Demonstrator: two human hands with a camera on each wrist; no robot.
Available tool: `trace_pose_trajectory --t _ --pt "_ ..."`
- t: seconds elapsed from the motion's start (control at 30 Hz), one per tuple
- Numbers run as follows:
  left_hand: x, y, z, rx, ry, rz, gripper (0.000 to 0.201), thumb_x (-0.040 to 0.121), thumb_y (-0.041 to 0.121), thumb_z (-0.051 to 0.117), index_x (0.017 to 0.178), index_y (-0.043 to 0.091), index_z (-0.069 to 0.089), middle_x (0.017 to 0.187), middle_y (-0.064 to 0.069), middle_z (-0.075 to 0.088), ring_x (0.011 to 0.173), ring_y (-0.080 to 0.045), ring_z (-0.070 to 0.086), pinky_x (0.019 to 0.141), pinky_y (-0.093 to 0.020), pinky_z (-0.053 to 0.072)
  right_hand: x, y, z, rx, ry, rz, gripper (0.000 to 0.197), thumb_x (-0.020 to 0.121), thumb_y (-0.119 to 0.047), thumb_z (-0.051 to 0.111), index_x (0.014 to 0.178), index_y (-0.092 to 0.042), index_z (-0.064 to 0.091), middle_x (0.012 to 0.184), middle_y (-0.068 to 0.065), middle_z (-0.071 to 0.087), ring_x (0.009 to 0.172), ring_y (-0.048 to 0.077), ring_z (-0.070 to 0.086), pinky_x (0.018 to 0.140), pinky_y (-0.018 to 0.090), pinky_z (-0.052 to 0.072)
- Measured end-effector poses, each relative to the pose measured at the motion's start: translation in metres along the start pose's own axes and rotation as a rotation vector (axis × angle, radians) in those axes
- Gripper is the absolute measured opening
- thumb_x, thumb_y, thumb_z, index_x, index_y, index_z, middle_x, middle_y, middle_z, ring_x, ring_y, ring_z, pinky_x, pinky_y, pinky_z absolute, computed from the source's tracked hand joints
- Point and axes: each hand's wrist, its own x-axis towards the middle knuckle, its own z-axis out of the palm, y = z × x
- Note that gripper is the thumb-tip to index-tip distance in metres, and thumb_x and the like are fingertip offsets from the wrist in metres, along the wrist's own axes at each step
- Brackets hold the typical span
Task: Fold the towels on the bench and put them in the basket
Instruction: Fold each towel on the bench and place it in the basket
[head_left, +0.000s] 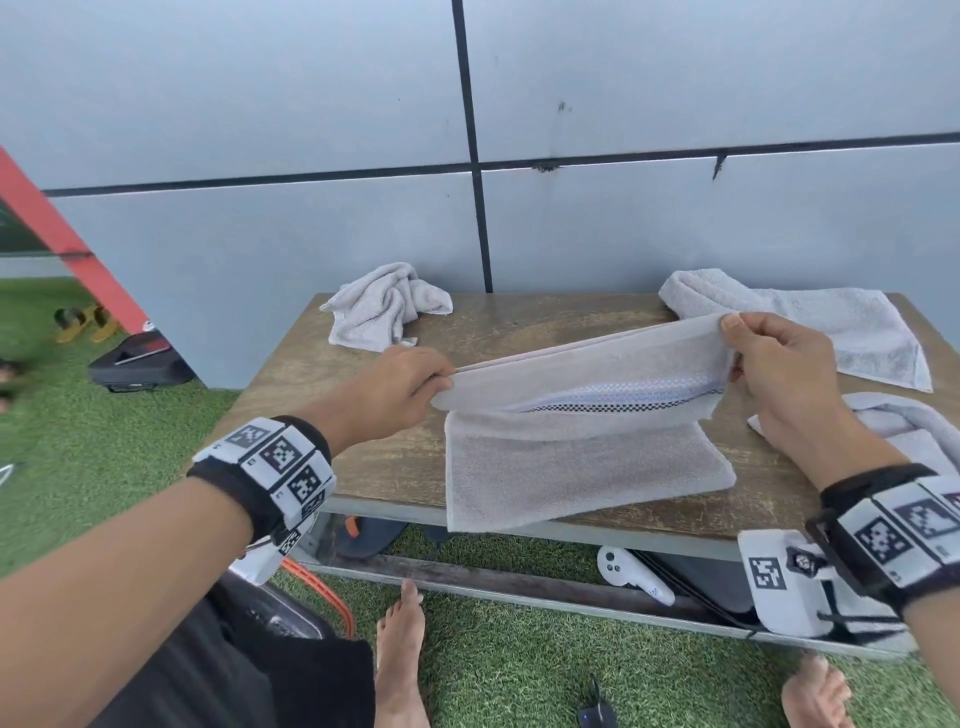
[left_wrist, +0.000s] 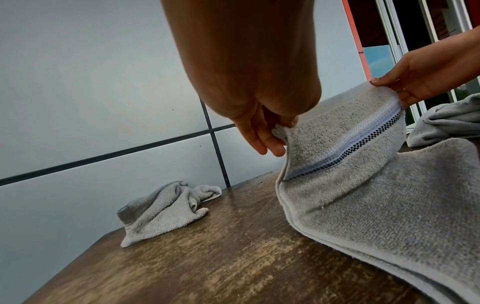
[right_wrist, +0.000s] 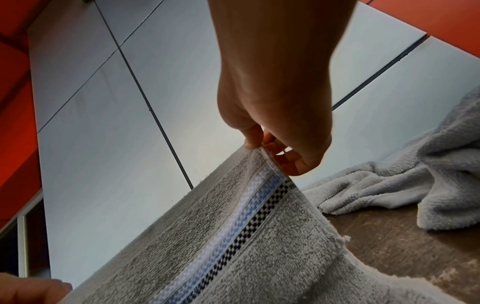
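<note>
step: first fold under way | left hand (head_left: 400, 387) and right hand (head_left: 779, 374) – each grip pinches a far corner of the striped towel (head_left: 582, 452), near half on the desk (head_left: 363, 467) | left: three loose towels – basket unseen, nothing stowed

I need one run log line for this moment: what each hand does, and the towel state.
left hand: pinches striped towel corner | right hand: pinches other corner | towel: far edge lifted, near part on bench | basket: not in view
</note>
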Motion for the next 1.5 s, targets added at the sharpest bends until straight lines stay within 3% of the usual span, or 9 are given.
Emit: trace_pose_trajectory --t 0.17,0.3,0.37,0.47,0.63,0.93,1.1,1.33,1.5 --pt "-0.001 -0.006 -0.005 0.001 -0.026 -0.015 0.017 0.098 0.002 0.054 0.082 0.009 0.056 0.067 0.016 0.047 0.062 -0.002 0.044 0.066 -0.010 0.035 -0.002 -0.001 0.000 -0.022 -0.009 -0.004 0.014 0.093 -0.030 0.069 0.080 -0.024 0.073 0.073 0.003 0.058 0.065 0.017 0.050 0.067 0.034 0.045" --pt "-0.001 -0.006 -0.024 -0.059 0.010 -0.047 0.009 0.097 0.007 0.057 0.104 0.012 0.059 0.089 -0.006 0.065 0.081 -0.022 0.061 0.073 -0.027 0.048 -0.011 -0.011 -0.004 -0.074 -0.044 -0.073 0.018 0.095 -0.028 0.065 0.079 -0.022 0.071 0.078 0.004 0.058 0.070 0.013 0.051 0.069 0.031 0.046" --pt "0.005 -0.010 -0.040 -0.011 0.083 -0.064 0.016 0.097 0.011 0.058 0.110 0.019 0.058 0.096 0.002 0.067 0.087 -0.019 0.063 0.081 -0.022 0.048 -0.015 -0.021 -0.007 -0.120 -0.065 -0.134 0.018 0.096 -0.027 0.065 0.078 -0.024 0.068 0.072 -0.001 0.054 0.057 0.003 0.047 0.061 0.019 0.043" --pt "0.025 -0.008 -0.070 -0.004 0.125 -0.108 0.019 0.098 0.010 0.054 0.114 0.018 0.061 0.092 0.009 0.065 0.087 -0.018 0.063 0.082 -0.039 0.053 -0.006 -0.043 -0.006 -0.148 -0.099 -0.165 0.016 0.096 -0.026 0.065 0.080 -0.027 0.066 0.073 -0.002 0.050 0.061 0.007 0.044 0.062 0.023 0.040" --pt "0.066 -0.001 -0.112 0.111 0.265 -0.165 0.019 0.098 0.005 0.050 0.104 0.003 0.068 0.100 -0.010 0.069 0.087 -0.020 0.056 0.078 -0.025 0.038 0.034 -0.105 0.011 -0.088 -0.087 -0.150 0.018 0.095 -0.025 0.065 0.077 -0.025 0.063 0.072 0.001 0.058 0.054 0.014 0.053 0.053 0.026 0.045" --pt "0.063 0.014 -0.154 0.052 0.565 -0.107 0.018 0.097 0.006 0.052 0.105 0.001 0.068 0.100 -0.014 0.068 0.090 -0.027 0.059 0.084 -0.031 0.044 0.025 -0.164 0.003 0.047 -0.127 -0.317 0.015 0.098 -0.020 0.060 0.084 -0.023 0.060 0.080 0.004 0.066 0.077 0.018 0.068 0.071 0.028 0.055" --pt "0.019 0.008 -0.112 0.020 0.281 -0.110 0.014 0.096 0.006 0.058 0.102 0.006 0.071 0.097 -0.008 0.071 0.089 -0.027 0.062 0.084 -0.036 0.048 -0.001 -0.102 -0.019 -0.274 -0.190 -0.231 0.020 0.095 -0.022 0.064 0.080 -0.010 0.068 0.083 0.004 0.064 0.082 0.016 0.060 0.075 0.030 0.050" --pt "-0.034 -0.013 -0.042 0.147 -0.447 -0.228 0.007 0.090 0.057 0.054 0.084 0.061 0.057 0.091 0.025 0.065 0.091 -0.004 0.061 0.089 -0.033 0.050 -0.044 -0.030 -0.037 -0.870 -0.684 -0.009 0.031 0.102 -0.022 0.053 0.072 -0.012 0.052 0.071 0.000 0.051 0.071 0.018 0.049 0.073 0.036 0.041" --pt "-0.030 -0.007 -0.034 -0.019 -0.613 -0.245 0.015 0.097 0.032 0.062 0.089 0.044 0.061 0.098 0.004 0.073 0.090 -0.008 0.065 0.078 -0.014 0.041 -0.052 -0.022 -0.040 -0.838 -0.817 0.165 0.024 0.104 -0.022 0.050 0.094 -0.007 0.065 0.090 0.007 0.073 0.082 0.017 0.070 0.090 0.038 0.057"
